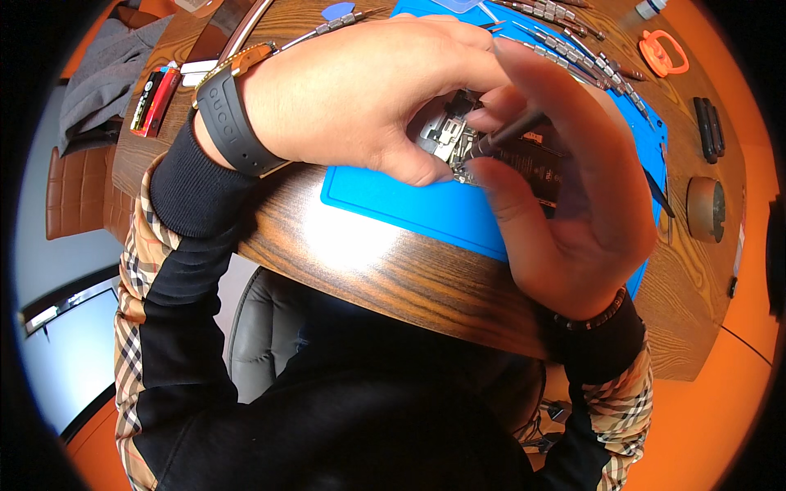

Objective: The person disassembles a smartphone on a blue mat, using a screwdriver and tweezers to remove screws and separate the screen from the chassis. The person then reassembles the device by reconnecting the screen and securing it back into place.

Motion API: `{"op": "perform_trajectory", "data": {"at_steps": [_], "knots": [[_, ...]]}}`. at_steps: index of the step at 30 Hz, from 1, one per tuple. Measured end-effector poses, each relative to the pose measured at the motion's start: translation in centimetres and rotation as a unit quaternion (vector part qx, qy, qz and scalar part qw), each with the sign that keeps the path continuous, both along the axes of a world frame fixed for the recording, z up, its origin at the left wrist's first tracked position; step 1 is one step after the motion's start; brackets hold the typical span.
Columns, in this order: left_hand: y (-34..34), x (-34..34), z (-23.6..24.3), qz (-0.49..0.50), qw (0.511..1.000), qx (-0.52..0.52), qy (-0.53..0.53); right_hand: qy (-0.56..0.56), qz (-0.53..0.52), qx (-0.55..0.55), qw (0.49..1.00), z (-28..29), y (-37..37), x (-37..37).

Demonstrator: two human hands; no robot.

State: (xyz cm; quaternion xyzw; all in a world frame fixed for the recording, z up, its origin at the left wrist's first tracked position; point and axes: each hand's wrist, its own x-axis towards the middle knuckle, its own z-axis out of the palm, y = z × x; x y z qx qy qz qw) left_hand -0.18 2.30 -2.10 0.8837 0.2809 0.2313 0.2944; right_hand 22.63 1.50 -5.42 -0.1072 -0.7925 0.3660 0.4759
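Note:
An opened smartphone [444, 135] lies on a blue work mat [393, 200], its metal-shielded board and dark battery [536, 172] exposed. My left hand [352, 102] arches over the phone from the left, thumb and fingers closed about its edges. In my right hand [573, 221] a slim dark screwdriver [516, 135] is pinched between thumb and fingers. Its lower end points down at the phone's board; the tip is too small to make out. My hands cover much of the phone's far side and right side.
Several metal-shafted screwdrivers [565, 53] lie at the mat's far right. Farther right on the wooden table [368, 278] are an orange suction-cup handle [663, 53], black slim objects [709, 129] and a round brown dish [706, 210]. A red-and-black pack [155, 100] and blue pick [337, 11] lie left.

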Motion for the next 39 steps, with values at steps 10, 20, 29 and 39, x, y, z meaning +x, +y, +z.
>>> {"op": "perform_trajectory", "data": {"at_steps": [10,20,29,39], "knots": [[-0.8,-0.3,-0.9,0.075,0.994,0.061,0.041,-0.014,0.015,-0.031,0.999,1.4,-0.7,0.3],[-0.6,-0.7,-1.0,0.058,0.998,0.014,0.029,0.08,-0.044,-0.092,0.992,-0.4,0.7,1.4],[-1.0,-0.5,0.1,0.109,0.97,-0.188,-0.106,0.202,-0.063,-0.305,0.928,1.7,0.5,1.9],[-0.9,0.8,-0.6,0.127,0.971,-0.137,-0.147,0.21,-0.044,-0.31,0.926,1.4,0.2,1.9]]}}
